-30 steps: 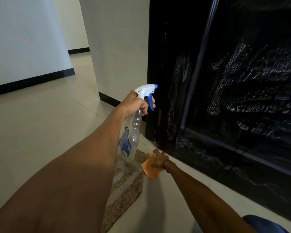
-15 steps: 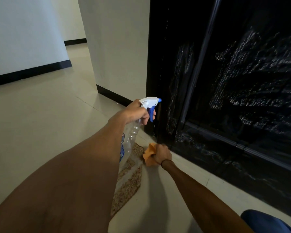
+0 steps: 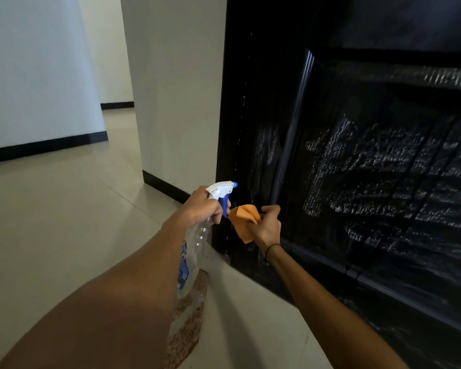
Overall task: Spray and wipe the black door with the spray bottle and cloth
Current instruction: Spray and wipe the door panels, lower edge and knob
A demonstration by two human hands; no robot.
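The black door fills the right side, its panel streaked with wet droplets. My left hand grips a clear spray bottle with a white and blue trigger head, its nozzle close to the door's left frame. My right hand holds an orange cloth bunched up, raised off the floor and just in front of the door's lower left part. Both hands are close together.
A cream wall stands left of the door with a black skirting. A brown speckled mat lies on the pale tiled floor below my left arm. A corridor runs off to the left.
My right hand lifted the orange cloth from the floor up to the door's lower left. My left hand with the bottle shifted slightly toward the door frame.
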